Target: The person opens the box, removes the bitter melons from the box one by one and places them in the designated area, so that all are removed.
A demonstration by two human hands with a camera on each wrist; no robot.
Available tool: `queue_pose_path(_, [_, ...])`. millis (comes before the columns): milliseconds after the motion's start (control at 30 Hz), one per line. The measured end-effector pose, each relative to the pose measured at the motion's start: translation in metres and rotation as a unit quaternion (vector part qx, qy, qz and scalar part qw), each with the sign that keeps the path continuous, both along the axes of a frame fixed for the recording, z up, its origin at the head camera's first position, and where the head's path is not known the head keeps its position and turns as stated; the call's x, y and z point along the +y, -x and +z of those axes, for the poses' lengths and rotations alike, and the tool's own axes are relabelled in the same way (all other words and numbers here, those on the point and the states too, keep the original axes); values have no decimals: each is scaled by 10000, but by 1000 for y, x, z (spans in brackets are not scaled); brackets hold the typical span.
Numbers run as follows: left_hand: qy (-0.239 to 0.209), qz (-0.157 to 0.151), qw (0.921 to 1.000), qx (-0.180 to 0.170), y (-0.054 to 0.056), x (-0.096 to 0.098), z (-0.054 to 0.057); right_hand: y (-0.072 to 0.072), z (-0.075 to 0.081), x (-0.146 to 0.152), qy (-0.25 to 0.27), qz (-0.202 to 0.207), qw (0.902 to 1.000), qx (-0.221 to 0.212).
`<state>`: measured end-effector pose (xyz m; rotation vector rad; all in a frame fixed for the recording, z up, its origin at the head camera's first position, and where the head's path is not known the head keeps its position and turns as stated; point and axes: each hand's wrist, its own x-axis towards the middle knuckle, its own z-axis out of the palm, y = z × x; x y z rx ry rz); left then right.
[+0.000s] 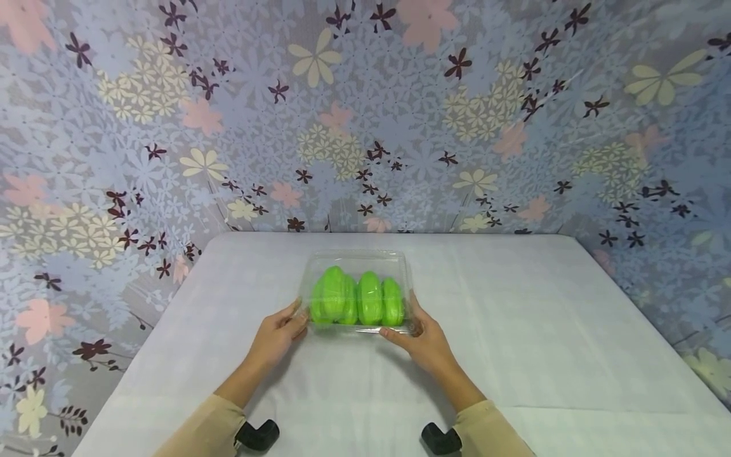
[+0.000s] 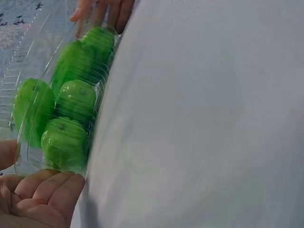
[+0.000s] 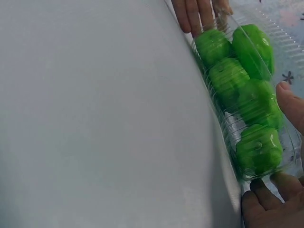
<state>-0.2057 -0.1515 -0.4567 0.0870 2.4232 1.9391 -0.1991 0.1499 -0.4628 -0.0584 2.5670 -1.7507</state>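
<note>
A clear plastic clamshell box [image 1: 360, 256] with a ridged rim is held between both hands near the table's middle. Inside lie several bright green, lobed vegetables [image 1: 370, 298], perhaps bell peppers or chayotes; which, I cannot tell. My left hand [image 1: 278, 333] grips the box's left end, thumb above and fingers curled beneath, as the left wrist view shows with the hand [image 2: 45, 197] close up. At the opposite end my right hand [image 1: 424, 341] holds the near right corner, thumb along the front. The right wrist view has its fingers [image 3: 259, 197] under the box's end.
A white cloth covers the table [image 1: 542, 330], which has a seam or fold toward the front right. Behind and at both sides hangs a flower-patterned cloth [image 1: 365, 114]. Black wrist devices [image 1: 258, 436] show beside the beige sleeves [image 1: 205, 425].
</note>
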Motion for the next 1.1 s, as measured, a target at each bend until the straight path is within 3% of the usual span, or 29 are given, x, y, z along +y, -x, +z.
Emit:
queue_pose_path(100, [241, 47, 9997, -91, 0, -1, 1, 0, 0, 1, 70, 37, 10000, 0])
queue_pose_path(433, [830, -239, 9963, -13, 1, -5, 7, 1, -3, 1, 228, 179, 9995, 118])
queue_pose_path(767, [1045, -546, 9930, -85, 4, -8, 10, 0, 0, 4, 161, 196, 9996, 84])
queue_pose_path(1100, [953, -534, 9938, -189, 5, -3, 11, -1, 2, 8, 111, 181, 9998, -15])
